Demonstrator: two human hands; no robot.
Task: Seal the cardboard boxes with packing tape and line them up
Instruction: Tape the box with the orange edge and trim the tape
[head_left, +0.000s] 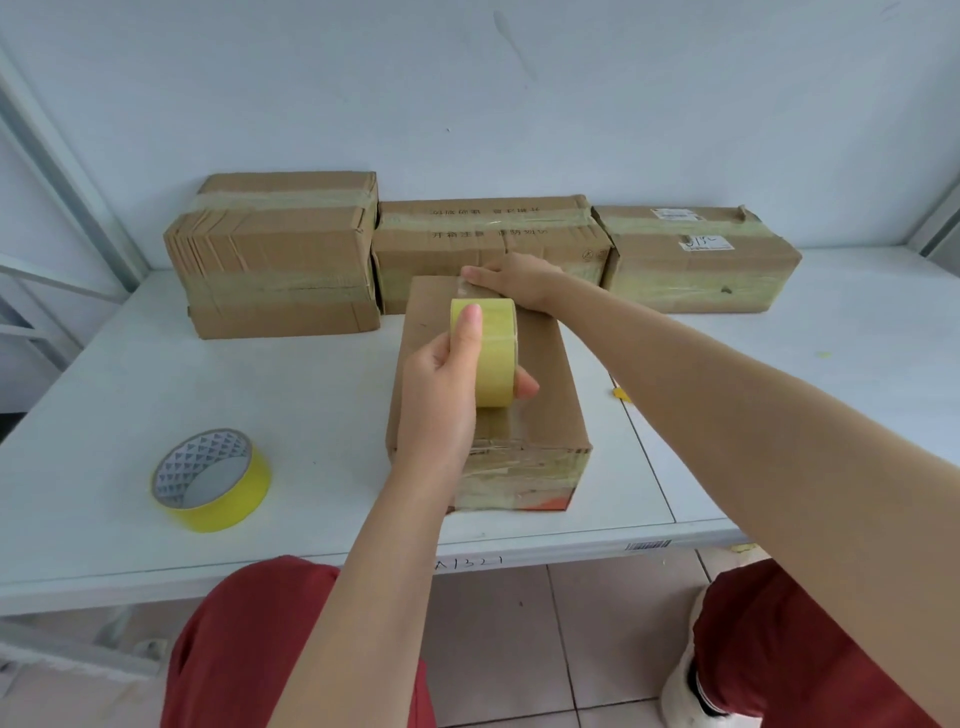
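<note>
Head view: left hand (441, 389) grips the tape roll (491, 358) by its rim — probably light, stiff, sticky-ended — above the cardboard box (545, 400) beneath both hands, right hand (514, 283) flat, fingers straight, pressing its far edge, three sealed boxes (493, 234) just beyond.

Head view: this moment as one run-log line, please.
left grip holds tape roll over near box | right grip presses its far end | spare roll on table

Cardboard boxes, four: left box (275, 254), middle box (488, 234) and right box (696, 260) in the far row on the tabletop (104, 415), plus one near box (550, 395). Tape rolls, two: pale roll (493, 358) at centre, bright yellow roll (210, 480) near left. Hands, two: left hand (441, 395), right hand (511, 283).
</note>
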